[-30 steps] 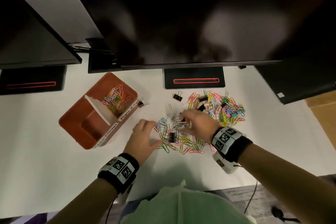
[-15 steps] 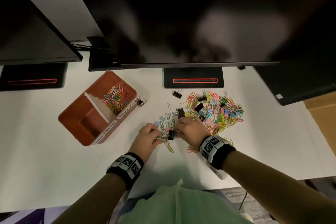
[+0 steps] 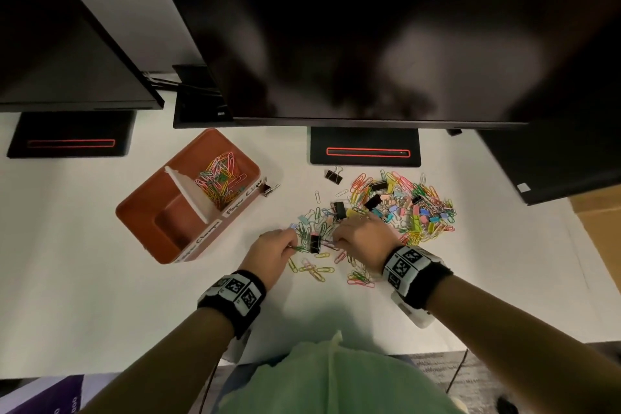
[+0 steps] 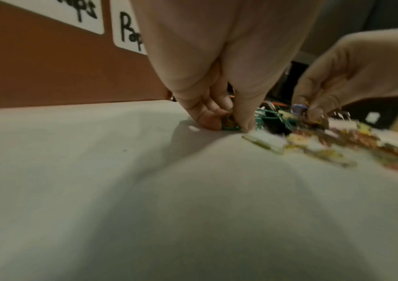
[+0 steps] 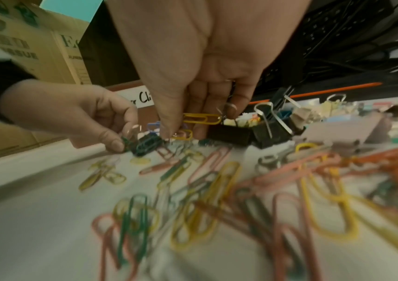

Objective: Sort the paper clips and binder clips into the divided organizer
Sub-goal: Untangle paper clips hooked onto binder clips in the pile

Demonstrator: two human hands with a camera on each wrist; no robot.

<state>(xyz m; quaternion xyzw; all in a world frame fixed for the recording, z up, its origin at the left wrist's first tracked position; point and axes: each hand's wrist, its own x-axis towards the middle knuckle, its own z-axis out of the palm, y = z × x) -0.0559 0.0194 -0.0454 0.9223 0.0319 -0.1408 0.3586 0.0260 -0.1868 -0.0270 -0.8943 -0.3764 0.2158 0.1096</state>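
A brown divided organizer (image 3: 144, 212) stands at the left; its far compartment holds coloured paper clips (image 3: 220, 178), its near one looks bare. A mixed pile of paper clips and binder clips (image 3: 403, 208) spreads over the white desk. My left hand (image 3: 274, 250) pinches a green paper clip (image 4: 229, 127) at the pile's near left edge. My right hand (image 3: 361, 239) pinches a yellow paper clip (image 5: 202, 118) just right of a black binder clip (image 3: 315, 243) lying between the hands.
Two black binder clips lie apart: one (image 3: 268, 187) against the organizer's right wall, one (image 3: 333, 175) before the monitor base (image 3: 364, 146). Dark monitors overhang the desk's back. A cardboard box (image 3: 598, 225) stands at the right, beyond the desk.
Both hands have drawn closer together on the near part of the pile. The left hand's fingers have curled and taken a green clip; the right hand has pulled back toward me.
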